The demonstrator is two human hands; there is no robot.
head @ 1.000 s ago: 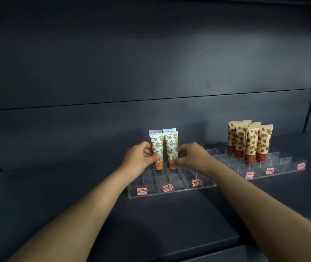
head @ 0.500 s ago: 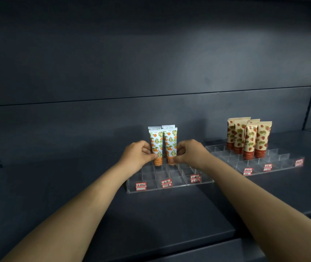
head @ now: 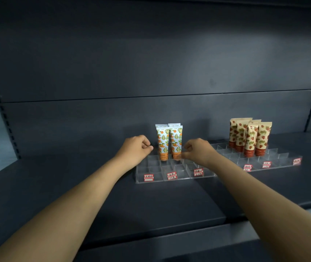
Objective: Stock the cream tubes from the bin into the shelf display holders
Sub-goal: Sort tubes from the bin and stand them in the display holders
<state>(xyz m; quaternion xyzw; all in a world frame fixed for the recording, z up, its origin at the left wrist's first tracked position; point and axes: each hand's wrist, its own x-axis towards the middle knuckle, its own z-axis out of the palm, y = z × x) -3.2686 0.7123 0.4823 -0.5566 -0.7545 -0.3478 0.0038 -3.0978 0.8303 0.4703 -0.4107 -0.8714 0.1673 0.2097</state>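
Two orange-print cream tubes (head: 163,142) stand upright, caps down, in a middle row of the clear left display holder (head: 150,168), with two more right behind them. My left hand (head: 137,148) hovers just left of them with curled fingers, holding nothing and a small gap from the tube. My right hand (head: 198,151) is on the other side, its curled fingertips at the orange cap of the right tube (head: 175,140). No bin is in view.
A second clear holder (head: 283,157) to the right carries several strawberry-print tubes (head: 251,137) in its back rows. Both holders sit on a dark shelf (head: 94,195) with a dark back panel; red price tags line their front edges.
My left hand let go of the left tube and drew back to the left. My right hand eased slightly right. Both tubes now stand in the holder.
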